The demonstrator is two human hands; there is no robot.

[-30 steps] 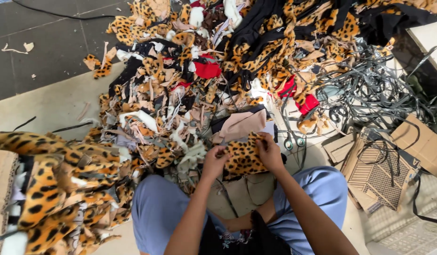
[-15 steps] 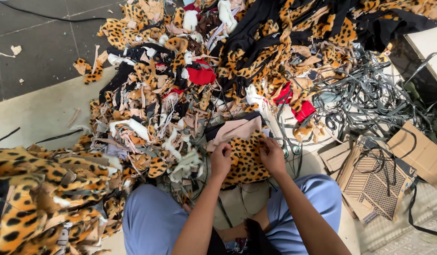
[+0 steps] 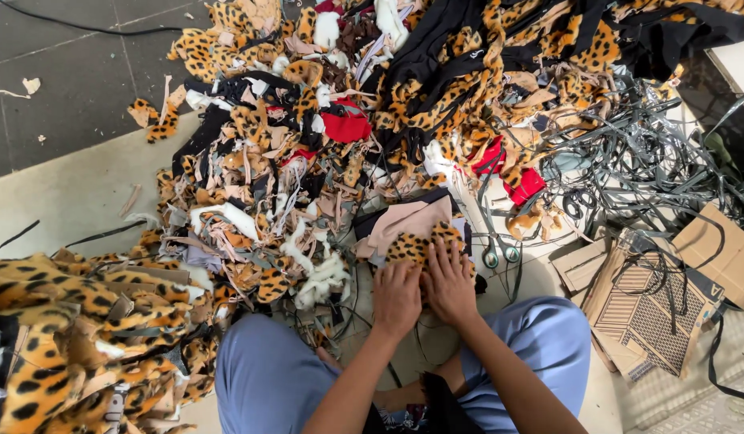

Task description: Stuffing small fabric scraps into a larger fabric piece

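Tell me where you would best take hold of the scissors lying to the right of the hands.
Probably by the two ringed handles of the scissors, coming from the near side, next to the right hand. The rings point towards the person and lie in the open on pale floor, while the blades run away under grey straps and scraps, so the far end looks tangled.

Left hand (image 3: 396, 296) and right hand (image 3: 450, 281) lie flat side by side, palms down on a leopard-print fabric piece (image 3: 420, 245) at the near edge of a big scrap heap (image 3: 324, 161) of leopard, black, red and beige offcuts. Scissors (image 3: 500, 255) lie just right of the hands, tangled grey straps (image 3: 637, 161) and cardboard pieces (image 3: 653, 297) farther right. Stack of leopard-print pieces (image 3: 59, 337) at lower left, blue-trousered knees (image 3: 267, 378) below.
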